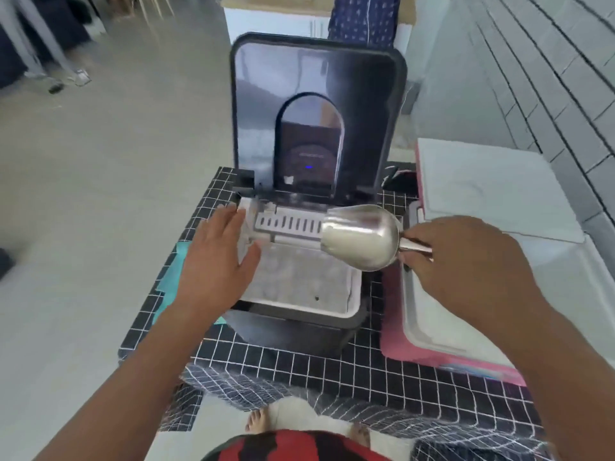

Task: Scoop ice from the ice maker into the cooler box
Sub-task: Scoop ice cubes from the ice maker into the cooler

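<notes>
A dark grey ice maker (293, 324) stands on a small table, its lid (316, 104) raised upright. Its white basket (299, 281) holds ice. My left hand (216, 261) rests flat with straight fingers on the machine's left rim. My right hand (466, 261) grips the handle of a shiny metal scoop (359, 237), which hovers over the right side of the basket, its mouth turned left. I cannot tell whether ice lies in the scoop. The pink cooler box (409, 347) stands open to the right, its white lid (492, 188) leaning back; my right arm hides much of its inside.
The table wears a black cloth with a white grid (332, 364) that hangs over the front edge. A teal item (169, 277) lies under my left forearm. A white tiled wall (549, 78) runs along the right; grey floor (100, 194) lies to the left.
</notes>
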The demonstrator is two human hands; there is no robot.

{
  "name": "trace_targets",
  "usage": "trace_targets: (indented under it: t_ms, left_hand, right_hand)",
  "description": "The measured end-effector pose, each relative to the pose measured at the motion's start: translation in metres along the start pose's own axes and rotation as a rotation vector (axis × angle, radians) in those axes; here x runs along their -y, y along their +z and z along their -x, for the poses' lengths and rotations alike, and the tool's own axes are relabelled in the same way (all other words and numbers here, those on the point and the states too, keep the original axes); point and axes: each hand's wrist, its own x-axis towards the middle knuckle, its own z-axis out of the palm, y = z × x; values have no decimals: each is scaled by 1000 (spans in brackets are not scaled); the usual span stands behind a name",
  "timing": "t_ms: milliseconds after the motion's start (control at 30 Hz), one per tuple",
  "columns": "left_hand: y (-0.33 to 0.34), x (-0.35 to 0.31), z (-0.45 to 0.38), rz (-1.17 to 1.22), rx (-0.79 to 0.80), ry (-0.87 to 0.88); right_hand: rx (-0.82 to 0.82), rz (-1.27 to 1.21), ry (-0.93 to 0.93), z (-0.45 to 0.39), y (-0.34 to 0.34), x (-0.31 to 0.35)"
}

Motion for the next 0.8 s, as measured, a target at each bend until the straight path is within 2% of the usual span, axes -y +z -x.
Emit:
trace_targets:
  t_ms: [100, 167, 400, 600, 800]
  left_hand:
    - [2, 24, 5, -3, 104, -5]
    - [5, 31, 4, 34, 121, 17]
    - [10, 41, 0, 128, 136, 108]
    - [14, 49, -1, 188, 146, 170]
    - [19, 52, -2, 234, 132, 165]
  right_hand:
    - [129, 324, -78, -12, -5, 46]
    - [229, 451, -115, -18, -6, 76]
    - [381, 573, -175, -45, 49, 141]
    - [329, 531, -160, -54, 68, 116]
    - [296, 517, -164, -52, 77, 120]
